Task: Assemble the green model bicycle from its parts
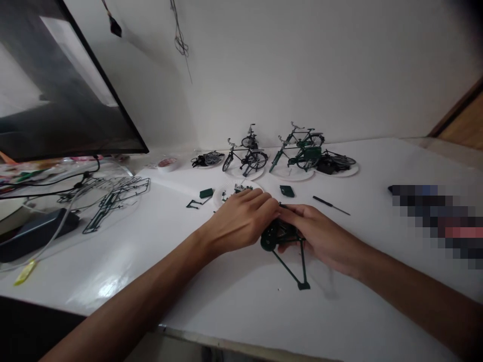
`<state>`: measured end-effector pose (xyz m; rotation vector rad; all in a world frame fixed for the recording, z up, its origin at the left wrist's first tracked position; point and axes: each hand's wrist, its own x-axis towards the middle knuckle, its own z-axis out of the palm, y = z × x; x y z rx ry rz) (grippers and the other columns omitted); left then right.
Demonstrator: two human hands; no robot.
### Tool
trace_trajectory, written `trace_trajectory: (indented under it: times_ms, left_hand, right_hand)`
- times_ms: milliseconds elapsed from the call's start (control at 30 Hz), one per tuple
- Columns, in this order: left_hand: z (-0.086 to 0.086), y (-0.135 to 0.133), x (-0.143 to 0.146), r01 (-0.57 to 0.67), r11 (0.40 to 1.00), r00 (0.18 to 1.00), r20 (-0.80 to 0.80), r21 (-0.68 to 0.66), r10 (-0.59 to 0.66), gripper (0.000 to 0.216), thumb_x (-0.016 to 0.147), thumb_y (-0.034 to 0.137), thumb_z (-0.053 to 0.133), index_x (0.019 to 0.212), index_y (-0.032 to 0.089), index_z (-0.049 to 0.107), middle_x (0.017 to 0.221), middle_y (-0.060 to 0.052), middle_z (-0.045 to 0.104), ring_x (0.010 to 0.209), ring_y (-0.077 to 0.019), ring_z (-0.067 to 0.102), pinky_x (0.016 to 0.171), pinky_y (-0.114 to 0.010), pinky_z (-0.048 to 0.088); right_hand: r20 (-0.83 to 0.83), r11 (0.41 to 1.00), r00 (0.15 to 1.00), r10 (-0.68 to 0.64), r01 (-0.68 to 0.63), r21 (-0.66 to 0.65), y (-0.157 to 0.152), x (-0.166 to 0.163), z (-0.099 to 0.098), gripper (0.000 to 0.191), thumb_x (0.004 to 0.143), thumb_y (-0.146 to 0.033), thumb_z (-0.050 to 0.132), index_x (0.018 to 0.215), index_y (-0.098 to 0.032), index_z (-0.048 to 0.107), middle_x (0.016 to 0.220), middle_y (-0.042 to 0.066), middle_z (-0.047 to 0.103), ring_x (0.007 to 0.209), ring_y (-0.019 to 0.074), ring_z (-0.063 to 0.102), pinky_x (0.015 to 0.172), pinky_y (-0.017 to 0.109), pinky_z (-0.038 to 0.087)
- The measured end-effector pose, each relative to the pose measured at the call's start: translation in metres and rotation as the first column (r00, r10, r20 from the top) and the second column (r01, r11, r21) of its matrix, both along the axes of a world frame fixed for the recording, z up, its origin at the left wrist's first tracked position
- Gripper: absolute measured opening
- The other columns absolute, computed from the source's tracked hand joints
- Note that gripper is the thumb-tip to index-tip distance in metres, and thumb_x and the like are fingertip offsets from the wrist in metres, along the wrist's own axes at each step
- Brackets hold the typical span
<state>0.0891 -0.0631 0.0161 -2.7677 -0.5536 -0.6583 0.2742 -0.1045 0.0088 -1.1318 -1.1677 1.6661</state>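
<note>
My left hand [241, 218] is closed, with its curled fingers over the upper end of a dark green model bicycle frame [268, 241]. My right hand [320, 234] grips the same frame from the other side, thumb on top and fingers beneath. A triangle of thin green tubes points from the hands toward the table's front edge. Just behind my left hand, a white paper plate [219, 196] bears small parts and is partly hidden. A green box-shaped part [287, 191] lies behind my hands, and a screwdriver [332, 205] rests to the right.
Several assembled model bicycles [247, 158] stand along the wall, some on white plates. Green part-frames [116, 201] lie at left near cables and a dark case [37, 234]. A monitor [68, 80] overhangs the left side. A yellow piece [24, 272] lies near the front-left edge.
</note>
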Motion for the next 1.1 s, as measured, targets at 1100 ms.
trace_trajectory:
  times_ms: [1100]
  left_hand:
    - [0.003, -0.002, -0.001, -0.028, 0.999, 0.994, -0.110, -0.028, 0.025, 0.037, 0.106, 0.029, 0.030, 0.080, 0.015, 0.053, 0.074, -0.001, 0.057, 0.060, -0.0118, 0.049, 0.051, -0.031, 0.030]
  right_hand:
    - [0.110, 0.997, 0.992, 0.068, -0.063, -0.054, -0.002, 0.000, -0.001, 0.015, 0.090, -0.024, 0.062, 0.078, -0.017, 0.068, 0.074, 0.003, 0.065, 0.066, 0.0146, 0.063, 0.055, 0.028, 0.061]
